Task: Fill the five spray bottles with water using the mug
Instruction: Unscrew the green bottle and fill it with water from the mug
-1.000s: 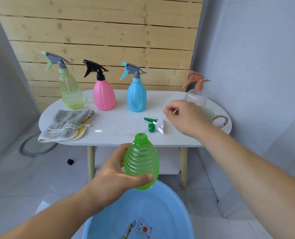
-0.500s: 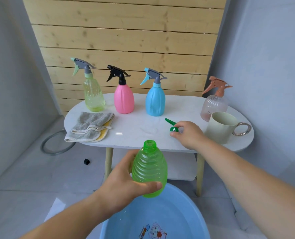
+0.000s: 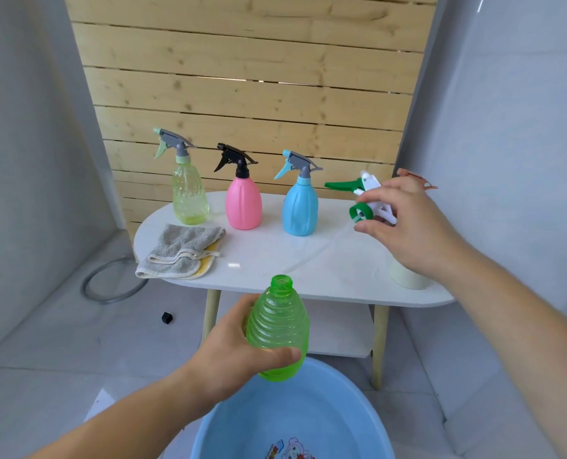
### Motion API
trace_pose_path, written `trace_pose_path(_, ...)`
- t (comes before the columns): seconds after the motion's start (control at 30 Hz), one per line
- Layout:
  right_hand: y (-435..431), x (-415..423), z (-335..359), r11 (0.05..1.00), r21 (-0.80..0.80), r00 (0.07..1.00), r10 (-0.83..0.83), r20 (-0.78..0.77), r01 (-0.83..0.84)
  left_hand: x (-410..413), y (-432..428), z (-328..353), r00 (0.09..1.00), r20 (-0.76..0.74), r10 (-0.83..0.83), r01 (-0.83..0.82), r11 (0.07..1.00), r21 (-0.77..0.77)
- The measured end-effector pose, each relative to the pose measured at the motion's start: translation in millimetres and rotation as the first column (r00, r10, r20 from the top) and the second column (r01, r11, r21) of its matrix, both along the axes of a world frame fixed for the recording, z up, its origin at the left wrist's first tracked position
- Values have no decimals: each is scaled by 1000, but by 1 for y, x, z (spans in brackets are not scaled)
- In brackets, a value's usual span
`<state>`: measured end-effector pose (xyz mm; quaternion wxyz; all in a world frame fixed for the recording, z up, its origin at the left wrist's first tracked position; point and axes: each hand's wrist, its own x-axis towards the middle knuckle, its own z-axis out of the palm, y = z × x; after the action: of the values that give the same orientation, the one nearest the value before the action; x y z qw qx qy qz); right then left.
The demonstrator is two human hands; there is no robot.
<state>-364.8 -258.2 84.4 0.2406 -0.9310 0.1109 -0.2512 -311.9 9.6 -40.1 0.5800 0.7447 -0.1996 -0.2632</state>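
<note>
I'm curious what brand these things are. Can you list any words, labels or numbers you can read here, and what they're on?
No readable text in this view.
On the blue basin: a cartoon print, cut off at the picture's bottom edge; any lettering is too blurred to read.
The green bottle, yellow-green bottle, pink bottle, blue bottle: no labels show.
The spray head in the right hand: no marking shows.

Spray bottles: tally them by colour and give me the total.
yellow-green bottle: 1
pink bottle: 1
blue bottle: 1
green bottle, uncapped, held in the left hand: 1
orange-headed bottle, body hidden behind the right hand holding the green spray head: 1
Total: 5
</note>
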Motion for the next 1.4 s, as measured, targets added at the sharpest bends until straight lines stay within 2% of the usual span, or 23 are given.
trace_pose_path(0.13, 3, -9, 8, 999, -53, 1000, 5, 18, -4, -3, 0, -1, 1000, 11, -13, 13, 1000, 6)
trace_pose_path(0.3, 11, -12, 10, 984, -164, 990, 85, 115, -65, -5, -2, -2, 999, 29, -28, 27, 1000, 13)
trace_pose_path(0.4, 17, -12, 14, 956, -275, 971, 160, 178, -107, -6, -4, -2, 998, 27, -50, 49, 999, 8)
trace_pose_path(0.5, 29, -14, 18, 934, -290, 936, 276, 219, -207, -7, -4, -2, 998, 40, -56, 56, 998, 13)
trace_pose_path(0.57, 39, -15, 15, 921, -283, 925, 328, 189, -269, -7, -4, -2, 998, 41, -56, 55, 998, 13)
trace_pose_path(0.83, 71, -14, -9, 883, 77, 883, 467, -56, -463, -6, -6, 6, 997, 55, -46, 47, 999, -15)
trace_pose_path(1.03, 70, -10, -20, 819, 340, 872, 490, 3, -462, -5, -10, 11, 996, 68, -63, 65, 997, -32)
trace_pose_path(1.23, 61, 0, -17, 784, 370, 859, 504, 91, -499, 12, -22, 25, 990, 101, -96, 103, 993, -62)
trace_pose_path(1.4, 46, 24, 0, 791, 349, 856, 512, 69, -502, 47, -41, 36, 981, 159, -115, 126, 990, -59)
